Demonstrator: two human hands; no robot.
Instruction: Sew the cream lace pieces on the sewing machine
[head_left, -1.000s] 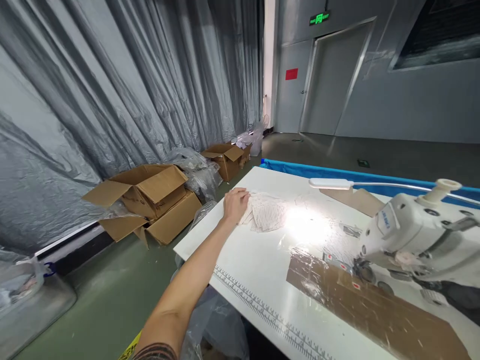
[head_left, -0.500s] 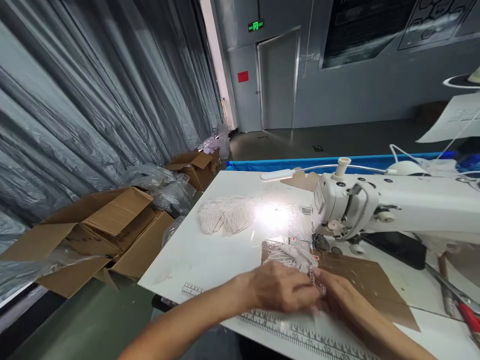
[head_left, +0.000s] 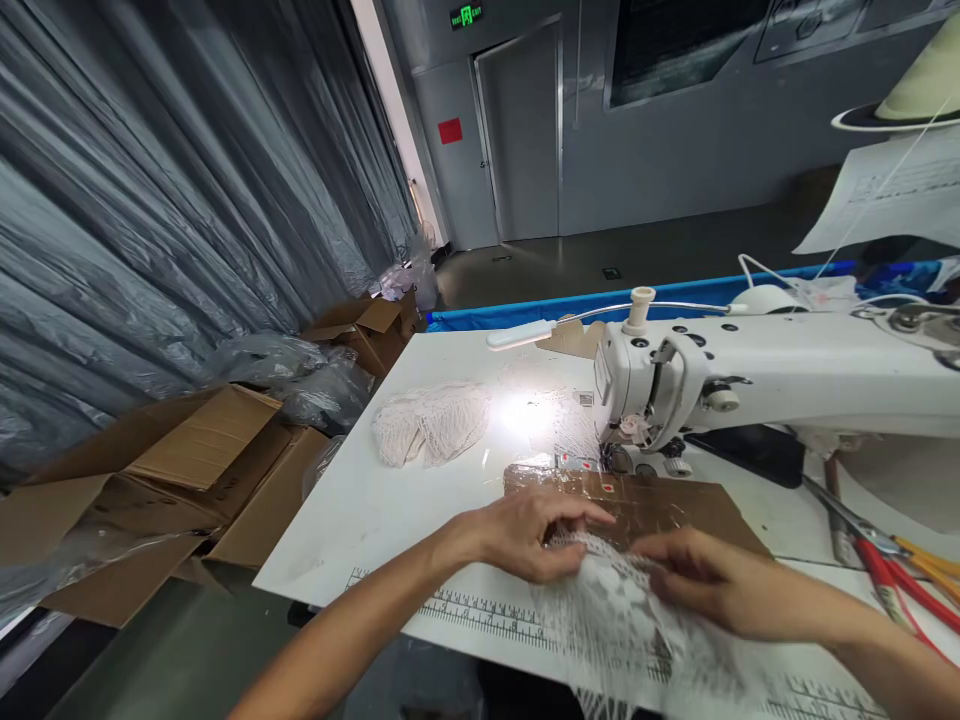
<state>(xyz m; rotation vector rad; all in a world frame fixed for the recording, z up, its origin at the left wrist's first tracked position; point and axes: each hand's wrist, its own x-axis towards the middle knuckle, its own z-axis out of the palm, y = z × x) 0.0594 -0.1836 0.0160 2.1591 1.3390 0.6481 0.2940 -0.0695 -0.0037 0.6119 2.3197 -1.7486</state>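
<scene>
Both hands have spread apart since half a second ago, drawing the white mesh fabric [head_left: 622, 610] flat over the near table [head_left: 360, 510] edge.

Left hand [head_left: 525, 535] pins the net's top edge with curled fingers; right hand [head_left: 709, 585] pinches its right side. Light, limp and open-weave, it looks prone to snagging and stretching, so it is best held by its edges. A sewing machine [head_left: 750, 385] stands behind, a pile of mesh [head_left: 427, 435] beside.

Grey plastic curtain [head_left: 187, 180] hangs in folds down the left side. Open cardboard boxes [head_left: 187, 470] sit on the dark green floor [head_left: 187, 650] below it. At the far end, a grey door [head_left: 521, 130] under a green exit sign [head_left: 466, 15], a red square [head_left: 450, 130] beside it. A bright lamp glare on the white tabletop [head_left: 360, 520].
</scene>
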